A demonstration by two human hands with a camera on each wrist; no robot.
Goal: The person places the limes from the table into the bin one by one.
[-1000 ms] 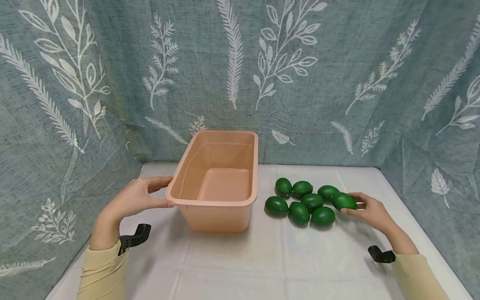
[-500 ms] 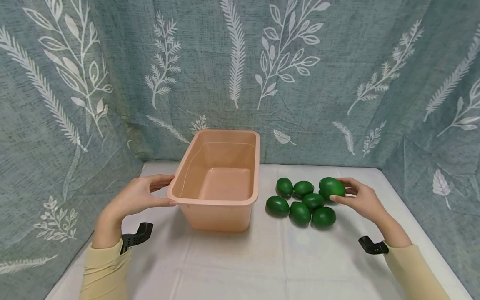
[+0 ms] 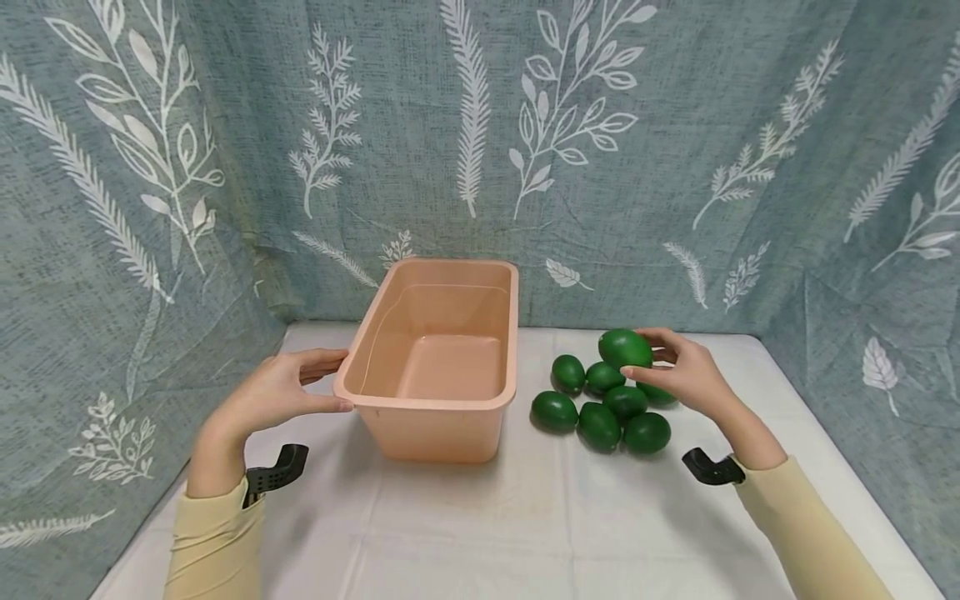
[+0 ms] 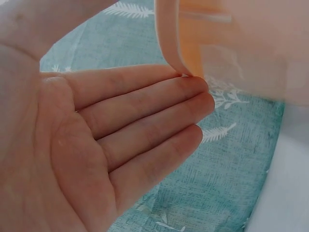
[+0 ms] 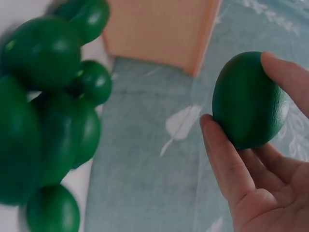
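Note:
My right hand (image 3: 686,371) holds a glossy green lime (image 3: 625,348) between thumb and fingers, raised over the back of the lime group. In the right wrist view the held lime (image 5: 248,99) has fingers below it and the thumb at its upper right. Several more limes (image 3: 598,427) lie bunched on the table under and left of this hand. My left hand (image 3: 277,392) is at the near left corner of a peach plastic bin (image 3: 438,437). Seen from the left wrist, its long fingers (image 4: 154,116) are straight, with fingertips right at the bin's rim (image 4: 166,41). No lime shows inside the bin.
A white cloth covers the table (image 3: 465,533). Behind and at both sides hangs a blue-green curtain (image 3: 412,125) with white leaf prints, close behind the bin. A black wrist camera mount (image 3: 277,471) sits on the left wrist, another mount (image 3: 712,468) on the right.
My right hand has lifted the lime off the table's right side and carried it left and up over the others. The left hand and bin stay in place.

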